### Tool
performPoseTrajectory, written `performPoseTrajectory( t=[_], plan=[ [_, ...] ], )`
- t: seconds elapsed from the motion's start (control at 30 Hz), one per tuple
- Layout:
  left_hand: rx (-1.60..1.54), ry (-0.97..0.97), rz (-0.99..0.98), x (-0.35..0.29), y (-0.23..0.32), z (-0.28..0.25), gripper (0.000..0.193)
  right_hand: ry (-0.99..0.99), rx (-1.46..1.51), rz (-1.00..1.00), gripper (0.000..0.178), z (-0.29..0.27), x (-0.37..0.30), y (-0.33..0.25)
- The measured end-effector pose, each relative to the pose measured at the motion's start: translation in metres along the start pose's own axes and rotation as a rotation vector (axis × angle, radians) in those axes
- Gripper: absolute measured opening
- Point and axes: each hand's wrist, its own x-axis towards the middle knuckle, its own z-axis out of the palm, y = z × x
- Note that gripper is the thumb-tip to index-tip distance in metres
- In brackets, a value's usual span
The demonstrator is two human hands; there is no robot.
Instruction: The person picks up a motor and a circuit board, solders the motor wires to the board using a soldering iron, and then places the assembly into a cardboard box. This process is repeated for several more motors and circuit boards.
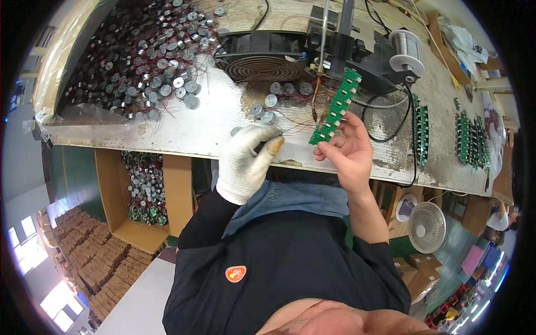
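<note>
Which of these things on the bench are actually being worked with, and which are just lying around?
In use:
green circuit board strip, held in the right hand
left hand in a white glove, fingers pinched by thin wires
small round metal parts nearby

Lying about:
solder spool
black fan
white floor fan
cardboard box

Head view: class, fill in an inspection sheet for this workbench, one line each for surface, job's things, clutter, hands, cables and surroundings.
Surface: worn white bench, stained.
Job's things: green board strip in the bare right hand; gloved left hand pinches thin wires.
Clutter: pile of small round parts, a few loose ones, more green strips.
Hands: both shut on their things.
Cables: black cable, solder spool.
Surroundings: black fan, box of parts, white floor fan.
</note>
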Motion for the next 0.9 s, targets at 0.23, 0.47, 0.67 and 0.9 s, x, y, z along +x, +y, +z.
performPoseTrajectory(
  t=[0.23, 0.47, 0.67, 0.9],
  plan=[
    [-0.013, -0.079, -0.035, 0.011, 0.011, 0.021, 0.013, -0.026, 0.032, 0.03, 0.061, 0.001, 0.001, -0.009],
    [-0.511, -0.128, -0.452, 0.013, 0.017, 0.029, 0.015, -0.025, 0.091, 0.016, 0.06, -0.001, 0.005, -0.01],
    [-0.495, -0.13, -0.413, 0.014, 0.014, 0.033, 0.016, -0.022, 0.11, 0.011, 0.06, -0.001, 0.008, -0.011],
    [-0.567, -0.119, -0.463, 0.019, 0.018, 0.034, 0.015, 0.018, 0.09, -0.008, 0.061, 0.001, 0.009, -0.011]
  ],
)
